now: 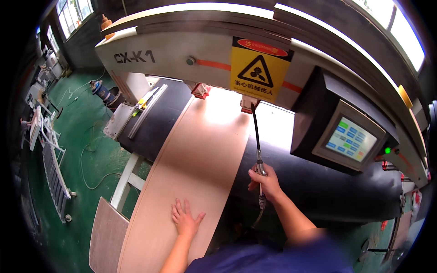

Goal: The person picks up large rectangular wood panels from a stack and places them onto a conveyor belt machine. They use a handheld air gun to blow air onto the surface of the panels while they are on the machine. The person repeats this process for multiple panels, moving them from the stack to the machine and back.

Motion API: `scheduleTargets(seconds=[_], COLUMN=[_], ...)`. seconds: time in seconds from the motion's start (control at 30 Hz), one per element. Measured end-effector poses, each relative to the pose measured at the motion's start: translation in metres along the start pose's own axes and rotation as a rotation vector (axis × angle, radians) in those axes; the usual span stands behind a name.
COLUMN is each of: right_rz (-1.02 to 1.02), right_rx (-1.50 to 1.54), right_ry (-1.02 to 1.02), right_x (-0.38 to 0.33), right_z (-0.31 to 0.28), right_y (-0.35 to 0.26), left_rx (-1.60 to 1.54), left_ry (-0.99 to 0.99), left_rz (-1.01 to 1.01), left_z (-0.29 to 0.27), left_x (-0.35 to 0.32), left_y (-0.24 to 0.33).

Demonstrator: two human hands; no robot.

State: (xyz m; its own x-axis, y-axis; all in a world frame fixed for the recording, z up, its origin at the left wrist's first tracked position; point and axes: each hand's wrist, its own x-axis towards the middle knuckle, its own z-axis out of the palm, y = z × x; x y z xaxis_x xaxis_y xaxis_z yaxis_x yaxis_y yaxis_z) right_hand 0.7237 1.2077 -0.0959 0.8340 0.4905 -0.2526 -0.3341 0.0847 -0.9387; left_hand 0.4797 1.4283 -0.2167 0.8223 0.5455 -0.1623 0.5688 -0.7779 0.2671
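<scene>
One small panel [109,232] lies left of the near part of the pale board [195,150]. Next we see a metal strip [148,111] on the black table [157,126]. The board rests over this table, passes beneath the beam [209,52] and leaves our view at the lower edge. On its near part lies the left hand [185,223], open, fingers spread. Over its far part we note two red feet [200,91]; whether they touch it we cannot tell. Farther right, the right hand [268,184] has its fingers closed around the gun [259,157], apparently an air gun, its hose [261,214] trailing below. Rightmost stands the lit screen [350,139].

For sound handling, we judge, the left palm should bear flat and evenly so that the board cannot slide; the right hand wants a firm grip, with the nozzle [256,127] guided clear of the right foot and the hose slack.

The board's long axis runs from lower left to upper right. The gun's runs almost straight up our view, leaning slightly left; its nozzle points away from the body, toward the right foot.
</scene>
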Motion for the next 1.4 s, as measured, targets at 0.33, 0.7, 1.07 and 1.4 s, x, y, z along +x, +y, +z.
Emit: scheduleTargets(seconds=[0.33, 0.7, 1.07, 1.4], right_rz=[-0.018, 0.114, 0.175, 0.233], right_rx=[0.226, 0.260, 0.254, 0.395], right_ry=[-0.282, -0.225, -0.146, -0.042], right_x=[0.079, 0.107, 0.109, 0.121], right_z=[0.131, 0.189, 0.203, 0.239], right_y=[-0.074, -0.077, -0.082, -0.083], left_rx=[0.069, 0.045, 0.093, 0.060], left_ry=[-0.054, -0.104, -0.149, -0.154], left_rz=[-0.064, -0.075, -0.081, -0.096], left_z=[0.003, 0.005, 0.010, 0.004], left_x=[0.007, 0.008, 0.006, 0.006], left_y=[0.004, -0.001, -0.005, -0.003])
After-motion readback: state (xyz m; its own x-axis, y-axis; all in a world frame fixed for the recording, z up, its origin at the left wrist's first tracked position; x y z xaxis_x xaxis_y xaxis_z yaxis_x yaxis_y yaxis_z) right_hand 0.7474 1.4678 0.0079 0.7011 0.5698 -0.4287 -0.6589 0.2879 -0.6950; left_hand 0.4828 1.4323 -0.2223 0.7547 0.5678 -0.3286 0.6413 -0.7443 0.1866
